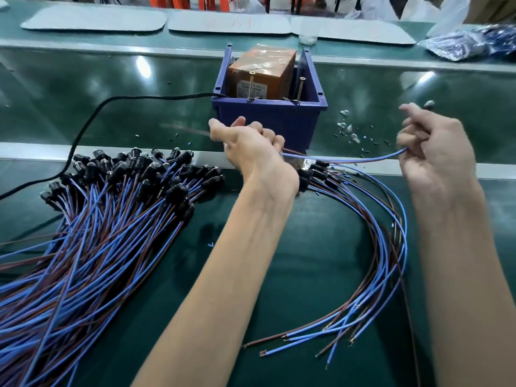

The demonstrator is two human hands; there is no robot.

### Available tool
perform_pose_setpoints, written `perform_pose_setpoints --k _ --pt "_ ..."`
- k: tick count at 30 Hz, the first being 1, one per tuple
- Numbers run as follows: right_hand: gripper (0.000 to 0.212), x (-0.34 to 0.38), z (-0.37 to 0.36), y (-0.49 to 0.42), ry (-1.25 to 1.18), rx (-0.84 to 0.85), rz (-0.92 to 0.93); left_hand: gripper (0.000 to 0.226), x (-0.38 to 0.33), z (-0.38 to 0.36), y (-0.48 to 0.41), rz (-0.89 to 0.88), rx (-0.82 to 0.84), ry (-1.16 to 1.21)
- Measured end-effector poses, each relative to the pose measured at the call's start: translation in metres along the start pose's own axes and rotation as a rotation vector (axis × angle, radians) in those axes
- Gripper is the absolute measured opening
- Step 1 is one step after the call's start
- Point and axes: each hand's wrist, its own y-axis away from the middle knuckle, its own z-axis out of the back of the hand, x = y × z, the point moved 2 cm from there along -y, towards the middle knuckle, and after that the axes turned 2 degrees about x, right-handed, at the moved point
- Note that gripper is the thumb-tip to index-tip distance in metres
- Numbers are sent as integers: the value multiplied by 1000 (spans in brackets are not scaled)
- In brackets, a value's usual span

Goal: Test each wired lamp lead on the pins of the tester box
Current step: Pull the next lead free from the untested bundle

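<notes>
A blue bin holds the tester box, an orange-brown block, with two upright screw pins at the bin's front rim. One lamp lead, blue and brown wire, stretches between my hands just in front of the bin. My left hand is closed on the lead's wire end. My right hand grips its lamp end, the bulb showing above my fingers. A big pile of leads with black lamp holders lies at the left. A smaller curved bunch of leads lies at the right.
A black power cable runs from the bin off to the left. Small loose bulbs and bits lie scattered right of the bin. White trays sit at the far side, and a plastic bag of dark parts at the far right.
</notes>
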Motion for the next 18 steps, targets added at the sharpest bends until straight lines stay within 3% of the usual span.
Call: perform_pose_setpoints --k 3,6,11,14,18 --pt "20 -3 0 1 -81 87 -93 44 6 0 2 -11 80 -191" --pt "29 -8 -7 5 37 134 -52 37 14 -3 6 -1 209 -400" --pt "5 -15 -19 13 138 119 17 40 23 -6 7 -93 364 -758" --pt "23 -19 -23 17 90 190 -41 40 23 -7 7 -144 429 -846" --pt "38 -24 -30 19 275 309 -83 39 24 -4 3 -172 495 -983"
